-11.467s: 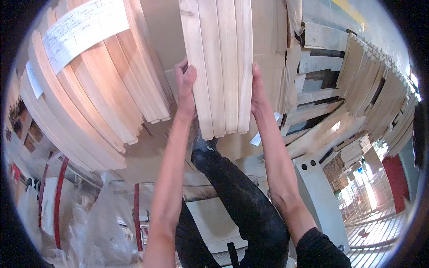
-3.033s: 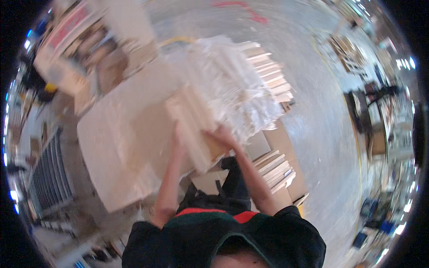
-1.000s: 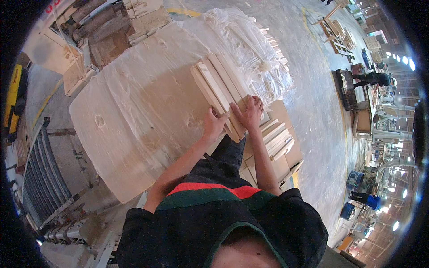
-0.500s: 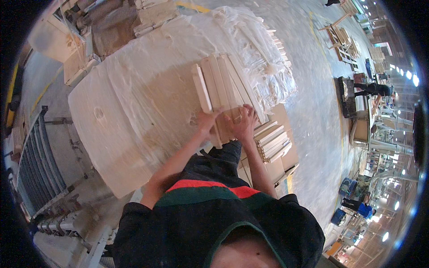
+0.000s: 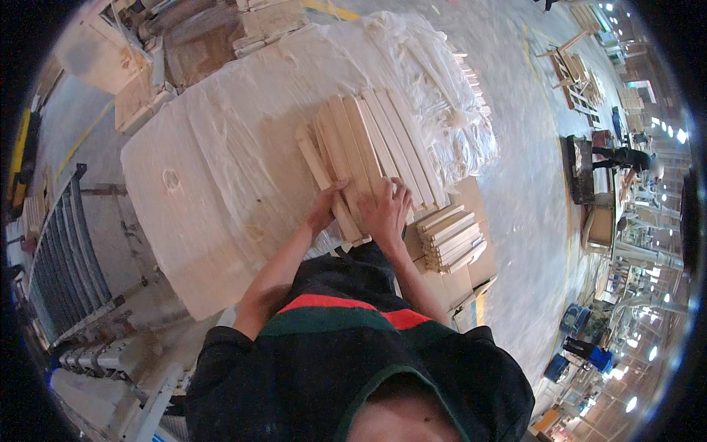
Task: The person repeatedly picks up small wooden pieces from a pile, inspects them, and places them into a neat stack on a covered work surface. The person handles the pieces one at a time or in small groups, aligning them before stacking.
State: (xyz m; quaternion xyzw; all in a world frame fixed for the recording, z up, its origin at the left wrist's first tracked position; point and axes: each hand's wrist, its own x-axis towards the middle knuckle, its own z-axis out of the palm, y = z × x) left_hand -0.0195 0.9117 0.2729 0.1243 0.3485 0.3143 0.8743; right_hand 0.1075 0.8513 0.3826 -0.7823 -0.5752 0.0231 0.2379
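Observation:
A row of pale wooden slats (image 5: 361, 136) lies side by side on a plastic-covered stack (image 5: 221, 162) in front of me. My left hand (image 5: 324, 208) grips the near part of the leftmost slats, with its fingertips over their edge. The outermost slat on that side sits at a slant, its far end apart from the others. Across the near part of the row rests my right hand (image 5: 386, 212), thumb and fingers spread on the wood. The undersides of the slats are hidden.
A smaller pile of slats (image 5: 451, 239) lies on cardboard (image 5: 471, 199) at my right. Metal rollers (image 5: 70, 254) stand at the left. Crumpled clear plastic (image 5: 434, 81) covers the stack's far right. Farther right, a person in dark clothes (image 5: 622, 157) stands by a workbench.
The slats have spread into a wider, flatter row, with more of them showing on the right. My right hand has shifted slightly left and nearer to me; the left hand has moved slightly left.

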